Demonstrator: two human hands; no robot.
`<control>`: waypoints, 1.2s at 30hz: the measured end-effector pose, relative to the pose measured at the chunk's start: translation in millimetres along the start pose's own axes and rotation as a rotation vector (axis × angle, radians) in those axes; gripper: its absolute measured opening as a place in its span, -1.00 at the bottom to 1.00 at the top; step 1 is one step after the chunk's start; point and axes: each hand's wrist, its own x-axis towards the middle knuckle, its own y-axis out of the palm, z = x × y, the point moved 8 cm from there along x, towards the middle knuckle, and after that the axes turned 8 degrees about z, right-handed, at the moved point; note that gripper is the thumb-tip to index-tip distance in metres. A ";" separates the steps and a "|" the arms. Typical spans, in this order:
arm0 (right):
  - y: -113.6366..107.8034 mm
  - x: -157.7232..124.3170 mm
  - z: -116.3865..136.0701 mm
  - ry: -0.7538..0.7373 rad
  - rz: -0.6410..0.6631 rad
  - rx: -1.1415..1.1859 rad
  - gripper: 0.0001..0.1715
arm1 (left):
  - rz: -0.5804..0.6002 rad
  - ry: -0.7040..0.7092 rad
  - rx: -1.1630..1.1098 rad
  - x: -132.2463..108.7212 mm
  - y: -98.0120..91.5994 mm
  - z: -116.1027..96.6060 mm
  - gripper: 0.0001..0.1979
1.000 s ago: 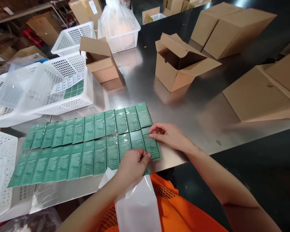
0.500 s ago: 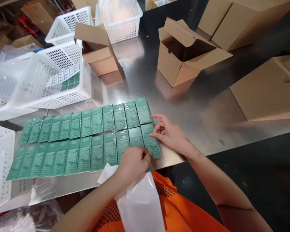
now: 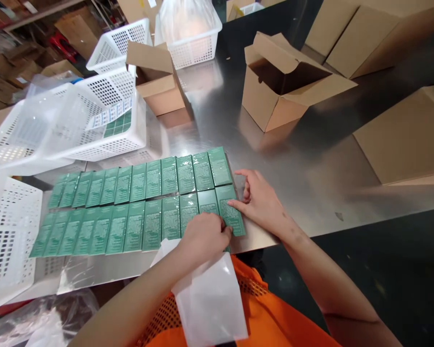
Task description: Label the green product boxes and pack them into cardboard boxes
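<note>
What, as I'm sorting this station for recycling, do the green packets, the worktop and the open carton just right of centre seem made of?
Green packets: probably printed card, glossy, perhaps film-wrapped, judging by crinkled glare on some; contents hidden.
Worktop: likely stainless steel, satin, given its grey sheen and blurred reflections.
Open carton: apparently cardboard, matte brown, stiffly creased at the folds; corrugation unclear.
</note>
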 end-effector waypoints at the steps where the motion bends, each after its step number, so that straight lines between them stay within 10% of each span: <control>1: -1.0 0.7 1.1 -0.006 -0.004 -0.014 -0.30 | 0.008 -0.005 0.019 -0.5 -0.3 0.5 -0.63; 9: 7.1 8.6 4.7 0.028 -0.025 -0.120 -0.40 | -0.085 0.103 -0.172 -19.8 -14.1 13.6 -0.66; 13: -3.7 -10.4 25.6 -0.022 -0.185 0.228 -0.74 | -0.452 0.193 -0.507 -42.7 -54.6 29.8 -0.70; 18: 7.4 -21.3 65.2 -0.062 -0.023 0.374 -0.60 | -0.815 0.267 -0.604 -59.8 -86.0 43.2 -0.77; 22: -1.4 -14.9 78.1 -0.180 -0.239 0.155 -0.93 | -0.744 0.284 -0.793 -47.8 -86.9 54.9 -0.72; 26: 1.9 -18.1 95.1 -0.423 -0.448 -0.166 -0.84 | -0.508 0.274 -1.123 -30.1 -79.4 69.2 -0.58; 36: 31.4 -30.5 127.6 -0.712 -0.566 -0.458 -0.90 | -0.370 0.269 -1.276 -28.0 -89.6 78.3 -0.63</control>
